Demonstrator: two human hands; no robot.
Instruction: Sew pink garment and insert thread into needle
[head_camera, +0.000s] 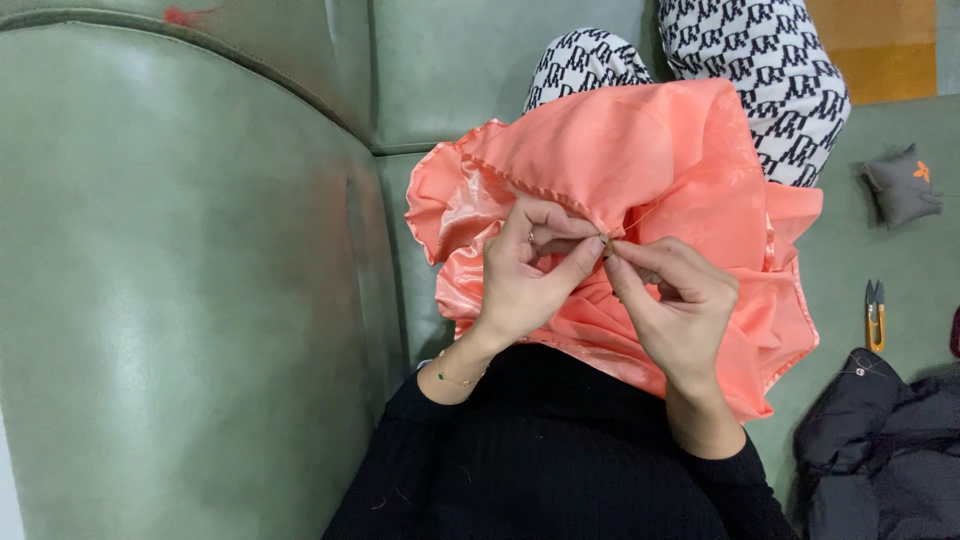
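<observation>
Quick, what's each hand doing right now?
Left hand: closed, pinching the ruffled edge of the orange fabric.
Right hand: fingers pinched at the same spot; a needle cannot be told.

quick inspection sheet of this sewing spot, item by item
surface: green leather sofa
job's things: salmon satin fabric with ruffled edge, draped over lap
clutter: thread snips, small grey pincushion, dark jacket on seat at right
grippers: left hand and right hand pinch the fabric seam together; needle too small to tell
cables: nothing seen
surroundings: patterned trousers, orange floor patch
</observation>
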